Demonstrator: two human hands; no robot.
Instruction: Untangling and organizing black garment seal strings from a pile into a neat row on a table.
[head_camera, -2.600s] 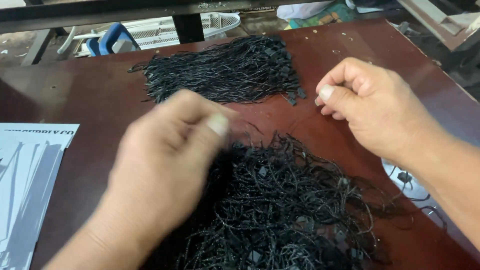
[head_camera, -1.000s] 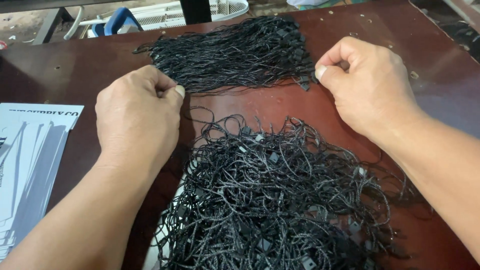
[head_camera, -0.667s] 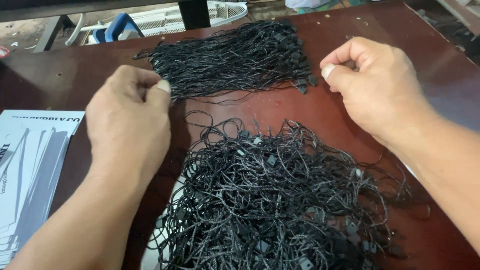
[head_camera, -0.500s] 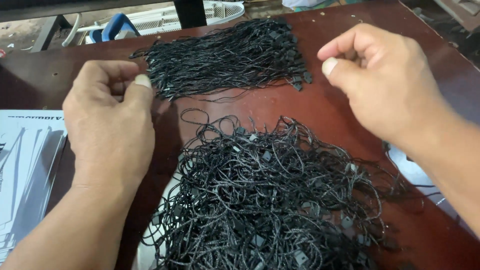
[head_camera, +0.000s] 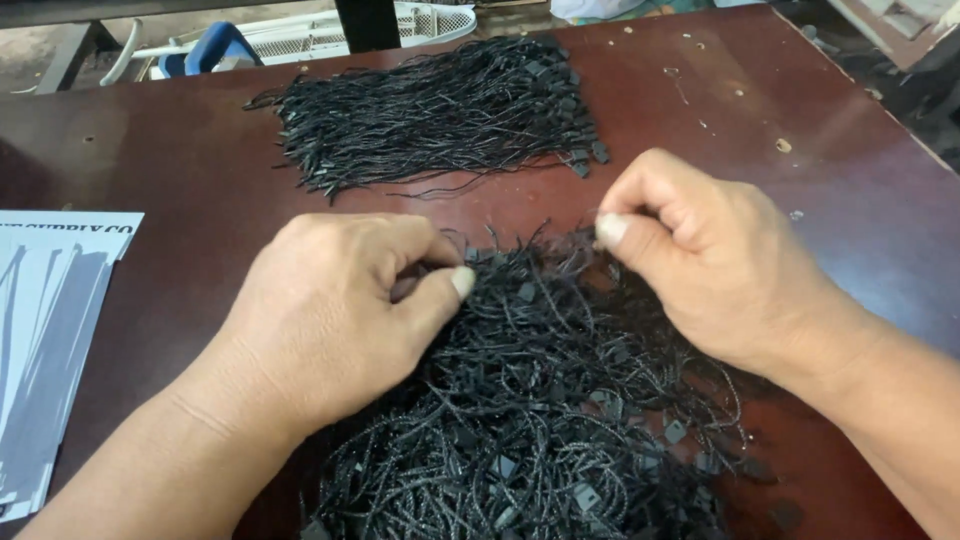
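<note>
You are working over a dark red-brown wooden counter (head_camera: 150, 150). The near tangled heap of black string tag loops (head_camera: 540, 420) is lying under both hands; the far straightened bundle of black strings (head_camera: 440, 110) is already laid out. Your left hand (head_camera: 340, 310) and right hand (head_camera: 700, 260) are pinching strands between narrow fingers at the heap's far edge; most is remaining unsorted.
</note>
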